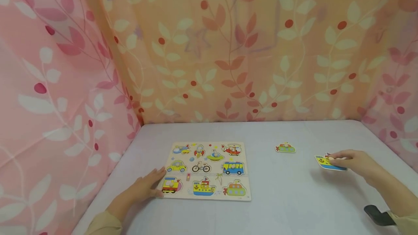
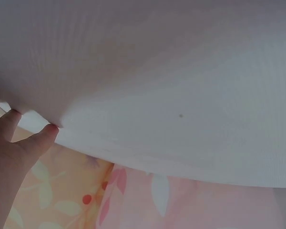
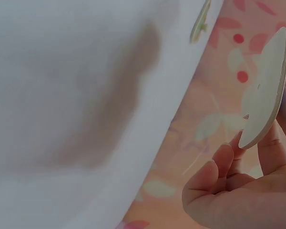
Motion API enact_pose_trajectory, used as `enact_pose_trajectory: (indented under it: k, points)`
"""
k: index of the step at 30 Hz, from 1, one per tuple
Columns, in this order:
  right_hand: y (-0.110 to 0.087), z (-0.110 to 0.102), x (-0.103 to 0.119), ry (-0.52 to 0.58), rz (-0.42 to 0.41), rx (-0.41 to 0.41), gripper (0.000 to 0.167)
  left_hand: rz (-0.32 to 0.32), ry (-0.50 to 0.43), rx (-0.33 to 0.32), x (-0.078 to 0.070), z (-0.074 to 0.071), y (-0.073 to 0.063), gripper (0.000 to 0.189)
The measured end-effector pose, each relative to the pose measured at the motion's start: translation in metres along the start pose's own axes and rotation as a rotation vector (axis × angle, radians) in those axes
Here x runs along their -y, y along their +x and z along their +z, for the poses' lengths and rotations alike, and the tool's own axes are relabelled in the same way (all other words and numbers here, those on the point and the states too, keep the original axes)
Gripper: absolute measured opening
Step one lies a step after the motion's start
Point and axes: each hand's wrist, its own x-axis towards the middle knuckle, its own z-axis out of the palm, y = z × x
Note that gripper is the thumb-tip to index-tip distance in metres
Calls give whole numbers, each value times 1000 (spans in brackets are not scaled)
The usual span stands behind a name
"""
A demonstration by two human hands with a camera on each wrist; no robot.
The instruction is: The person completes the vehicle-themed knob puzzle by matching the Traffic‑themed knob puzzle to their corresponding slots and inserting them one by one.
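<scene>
My right hand (image 1: pixel 354 160) pinches a ship puzzle piece (image 1: pixel 330 163) above the table's right side. In the right wrist view, the pale, plain back of the ship piece (image 3: pixel 267 90) faces the camera. My left hand (image 1: pixel 145 185) touches the left edge of a wooden puzzle board (image 1: pixel 204 173), its fingers extended. Pictures of vehicles cover the board, several with knobs, such as the blue bus (image 1: pixel 233 168). A ship picture (image 1: pixel 204 188) and a submarine picture (image 1: pixel 235 189) lie in its bottom row. A loose submarine piece (image 1: pixel 285 148) lies between the board and my right hand.
A white cloth (image 1: pixel 281 206) covers the table. Leaf-patterned curtains (image 1: pixel 209 53) stand behind it and at both sides. A black object (image 1: pixel 378 215) shows beside the right sleeve (image 1: pixel 405 224).
</scene>
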Motion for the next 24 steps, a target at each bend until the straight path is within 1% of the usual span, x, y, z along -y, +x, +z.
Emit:
enact_pose_trajectory:
  k: [4, 7, 14, 19, 24]
  points:
    - [-1, 12, 17, 12, -23, -5, 61, -8, 9, 0, 2, 0, 1, 88]
    - [-1, 19, 26, 26, -32, -3, 59, 1, 13, 3, 2, 1, 2, 88]
    - [2, 32, 41, 21, -54, -44, 53, -9, 19, 2, 1, -1, 0, 88]
    - [0, 40, 52, 31, -86, -60, 47, -5, 18, 4, 0, -2, 1, 88]
    - [1, 49, 63, 49, -73, -54, 48, 1, 29, 15, -1, -2, 2, 89]
